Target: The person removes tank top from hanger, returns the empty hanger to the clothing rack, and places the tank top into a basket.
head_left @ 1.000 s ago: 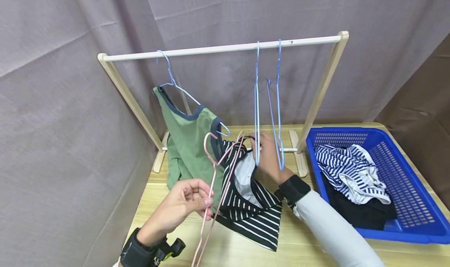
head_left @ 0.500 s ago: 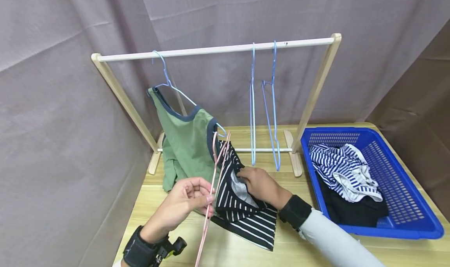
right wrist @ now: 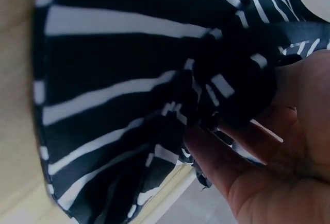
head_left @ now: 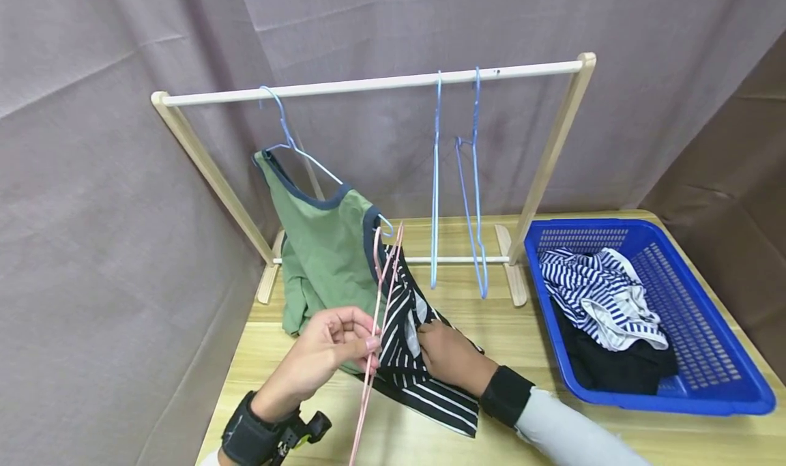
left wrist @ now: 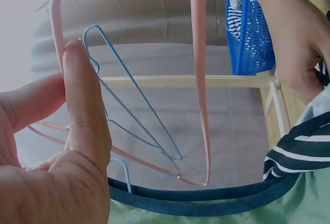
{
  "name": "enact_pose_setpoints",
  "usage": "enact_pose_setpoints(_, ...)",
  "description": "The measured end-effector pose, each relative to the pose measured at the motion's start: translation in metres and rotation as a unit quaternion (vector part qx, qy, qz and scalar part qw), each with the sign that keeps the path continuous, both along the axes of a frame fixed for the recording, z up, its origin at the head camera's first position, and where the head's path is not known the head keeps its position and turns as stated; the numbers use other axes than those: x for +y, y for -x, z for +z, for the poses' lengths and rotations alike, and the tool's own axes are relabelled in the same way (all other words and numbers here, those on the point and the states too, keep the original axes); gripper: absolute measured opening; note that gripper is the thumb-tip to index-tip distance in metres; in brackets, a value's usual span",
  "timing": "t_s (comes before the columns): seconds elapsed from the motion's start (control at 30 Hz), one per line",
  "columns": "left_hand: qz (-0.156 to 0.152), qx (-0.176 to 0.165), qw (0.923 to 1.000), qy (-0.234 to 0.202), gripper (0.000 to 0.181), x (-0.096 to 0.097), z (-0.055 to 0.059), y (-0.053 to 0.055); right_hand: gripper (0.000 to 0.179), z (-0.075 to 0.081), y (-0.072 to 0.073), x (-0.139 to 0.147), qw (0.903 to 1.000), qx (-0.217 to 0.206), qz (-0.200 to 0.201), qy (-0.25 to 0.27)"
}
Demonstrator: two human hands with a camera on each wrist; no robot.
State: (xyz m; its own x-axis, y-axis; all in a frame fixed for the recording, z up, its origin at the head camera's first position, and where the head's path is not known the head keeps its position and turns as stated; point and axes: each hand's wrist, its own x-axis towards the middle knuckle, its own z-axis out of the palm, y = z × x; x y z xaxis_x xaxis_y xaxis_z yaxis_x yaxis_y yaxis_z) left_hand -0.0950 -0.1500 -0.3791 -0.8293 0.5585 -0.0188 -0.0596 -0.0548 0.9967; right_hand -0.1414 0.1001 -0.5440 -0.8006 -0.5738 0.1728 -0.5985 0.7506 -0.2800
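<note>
My left hand point(head_left: 328, 350) pinches a pink wire hanger point(head_left: 360, 411) between thumb and fingers, its hook end up. In the left wrist view the same pink hanger point(left wrist: 200, 69) spans the picture. My right hand point(head_left: 454, 357) grips a black-and-white striped top point(head_left: 451, 411) that lies partly bunched on the table, its grey inside showing. The right wrist view shows the fingers point(right wrist: 219, 162) in the folds of this striped top point(right wrist: 103, 95); some fingertips are hidden. Just behind both hands, a green tank top point(head_left: 319, 234) with navy trim hangs on a blue hanger point(head_left: 285, 121).
A wooden rack with a white rail point(head_left: 356, 86) stands across the back. Two blue hangers point(head_left: 435, 200) hang toward its right side. At right, a blue basket point(head_left: 718, 336) holds a blue-and-white striped garment point(head_left: 604, 295) and black cloth point(head_left: 614, 357).
My right hand has come from behind the hanging blue hangers toward me, onto the striped top, gathering its fabric. The left hand keeps the pink hanger, which has turned more edge-on.
</note>
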Motion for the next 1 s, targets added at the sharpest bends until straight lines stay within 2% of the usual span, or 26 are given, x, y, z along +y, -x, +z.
enact_pose_setpoints(0.13,0.001,0.004,1.0,-0.002,0.03,0.003,0.001,0.0,0.011,-0.001,-0.002,0.001,0.9996,0.026,-0.001,-0.009)
enact_pose_setpoints(0.4,-0.002,0.013,0.9999,-0.008,0.028,0.015,0.004,0.002,0.012,0.0,0.0,0.007,0.9995,0.025,0.003,-0.02)
enact_pose_setpoints(0.6,0.006,0.017,0.9998,-0.009,0.026,0.031,0.01,0.008,0.017,0.002,0.0,0.008,0.9987,0.048,0.015,-0.009)
enact_pose_setpoints(0.8,0.008,0.029,0.9993,-0.021,0.024,0.041,0.016,0.015,0.018,0.005,-0.005,0.003,0.9995,0.017,-0.003,-0.027)
enact_pose_setpoints(1.0,0.026,0.048,0.9983,-0.022,0.023,0.036,0.032,0.026,0.008,0.002,-0.008,-0.008,0.9989,0.011,-0.025,-0.037)
